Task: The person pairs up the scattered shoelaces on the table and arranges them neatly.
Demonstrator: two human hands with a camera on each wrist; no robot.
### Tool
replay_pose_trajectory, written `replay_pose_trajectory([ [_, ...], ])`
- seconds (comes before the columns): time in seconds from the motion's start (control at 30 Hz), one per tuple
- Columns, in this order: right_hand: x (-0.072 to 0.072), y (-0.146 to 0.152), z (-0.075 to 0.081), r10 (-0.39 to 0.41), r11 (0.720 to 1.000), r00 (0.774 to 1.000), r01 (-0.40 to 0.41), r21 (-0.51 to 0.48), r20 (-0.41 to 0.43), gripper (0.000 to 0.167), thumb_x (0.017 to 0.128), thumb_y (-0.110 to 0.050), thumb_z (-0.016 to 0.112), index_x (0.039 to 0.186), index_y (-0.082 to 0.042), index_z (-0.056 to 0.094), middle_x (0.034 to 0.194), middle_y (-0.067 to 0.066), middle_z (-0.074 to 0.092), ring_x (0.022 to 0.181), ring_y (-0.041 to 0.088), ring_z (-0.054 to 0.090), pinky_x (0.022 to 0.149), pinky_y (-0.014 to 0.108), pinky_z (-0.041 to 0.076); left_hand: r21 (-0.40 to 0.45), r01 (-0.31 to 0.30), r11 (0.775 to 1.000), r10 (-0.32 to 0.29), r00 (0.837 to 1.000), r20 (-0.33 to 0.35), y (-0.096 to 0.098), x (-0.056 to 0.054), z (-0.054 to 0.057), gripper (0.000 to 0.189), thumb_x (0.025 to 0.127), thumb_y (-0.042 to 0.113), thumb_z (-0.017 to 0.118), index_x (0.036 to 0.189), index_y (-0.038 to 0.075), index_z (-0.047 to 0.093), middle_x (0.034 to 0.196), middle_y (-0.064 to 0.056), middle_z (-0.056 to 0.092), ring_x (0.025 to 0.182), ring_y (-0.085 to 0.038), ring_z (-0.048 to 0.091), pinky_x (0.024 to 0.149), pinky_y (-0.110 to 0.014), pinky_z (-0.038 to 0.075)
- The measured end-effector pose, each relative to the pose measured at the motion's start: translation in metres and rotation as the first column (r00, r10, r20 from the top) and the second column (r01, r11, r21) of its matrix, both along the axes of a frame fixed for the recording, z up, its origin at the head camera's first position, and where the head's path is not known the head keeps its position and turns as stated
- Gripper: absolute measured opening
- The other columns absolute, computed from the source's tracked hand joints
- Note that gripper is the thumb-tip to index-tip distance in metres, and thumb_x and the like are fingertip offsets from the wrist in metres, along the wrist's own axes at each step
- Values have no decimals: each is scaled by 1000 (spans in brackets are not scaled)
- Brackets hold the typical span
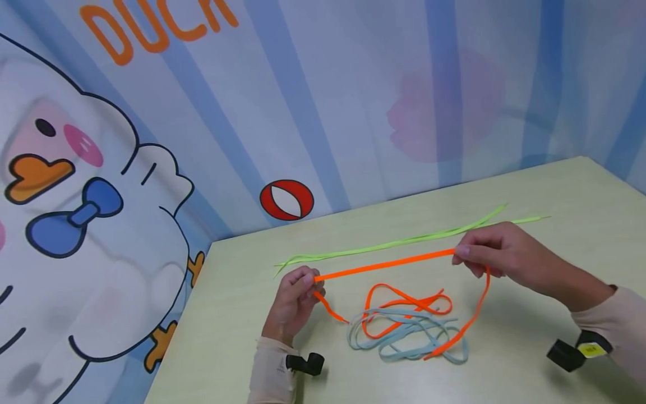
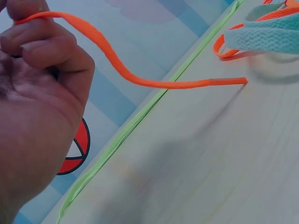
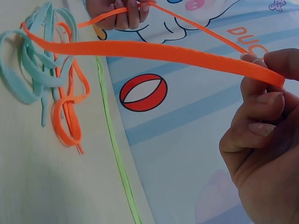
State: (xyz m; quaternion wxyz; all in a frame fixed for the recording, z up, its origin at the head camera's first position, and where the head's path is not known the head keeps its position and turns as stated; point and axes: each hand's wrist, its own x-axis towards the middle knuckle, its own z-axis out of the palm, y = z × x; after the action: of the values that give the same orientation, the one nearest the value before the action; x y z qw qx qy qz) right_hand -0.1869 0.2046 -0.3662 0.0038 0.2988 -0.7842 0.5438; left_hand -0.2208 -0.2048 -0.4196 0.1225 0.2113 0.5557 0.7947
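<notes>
1. Orange lace (image 1: pixel 383 265): pulled approx. straight btwn both hands, above the surface (image 1: pixel 222 348).
2. L hand (image 1: pixel 292 300): fingers pinch lace nr one end; short tail droops, tip poss. touching surface, hard to tell.
3. R hand (image 1: pixel 504 258): fingers & thumb pinch lace too; longer tail hangs over the pile.
4. Pile below: pale-blue lace (image 2: pixel 266 39) loosely looped w/ 2nd orange lace (image 3: pixel 68 99).
5. Green lace (image 1: pixel 393 244): stretched out behind, nr printed backdrop (image 1: pixel 353 112).

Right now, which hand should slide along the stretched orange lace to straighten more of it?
Probably the right hand: the longer loose end of the stretched orange lace hangs from it. The left hand has only a short end loose.
</notes>
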Motion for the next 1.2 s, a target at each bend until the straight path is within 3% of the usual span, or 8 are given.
replay_pose_trajectory([
  [0.13,-1,5,-4,-7,1000,1000,7,6,-5,19,102,-7,55,95,-14,71,69,3,56,52,21,46,46,34,39,22,-28,999,28,1000,14,-1,0,-2,25,103,10,50,84,12,65,68,2,45,70,-14,48,71,-27,42],
  [0.33,-3,13,-6,-45,999,999,45,9,10,18,102,-8,55,94,-12,71,68,4,57,55,22,47,49,34,41,69,-20,997,19,1000,13,0,-3,-4,26,104,10,48,85,13,65,71,3,49,68,-13,45,67,-25,39],
  [0.7,-9,16,-12,-115,992,993,113,46,38,16,102,-11,57,93,-11,70,69,6,57,64,25,55,53,33,43,59,-114,992,112,993,34,-1,-2,-6,24,103,8,50,91,15,70,78,3,59,71,-13,50,69,-26,43],
  [0.9,-11,20,-13,-149,986,989,148,72,13,16,102,-12,58,91,-12,69,70,5,59,69,23,57,58,32,46,11,-194,981,194,980,42,1,-2,-4,19,102,10,54,89,15,68,77,3,59,66,-13,48,67,-25,43],
  [1.2,-15,30,-11,-159,987,987,160,32,-9,16,102,-9,57,93,-10,70,72,8,58,69,25,58,64,30,48,-80,-303,949,309,949,65,0,-3,-3,15,100,13,59,86,15,65,74,2,55,58,-13,40,58,-23,36],
])
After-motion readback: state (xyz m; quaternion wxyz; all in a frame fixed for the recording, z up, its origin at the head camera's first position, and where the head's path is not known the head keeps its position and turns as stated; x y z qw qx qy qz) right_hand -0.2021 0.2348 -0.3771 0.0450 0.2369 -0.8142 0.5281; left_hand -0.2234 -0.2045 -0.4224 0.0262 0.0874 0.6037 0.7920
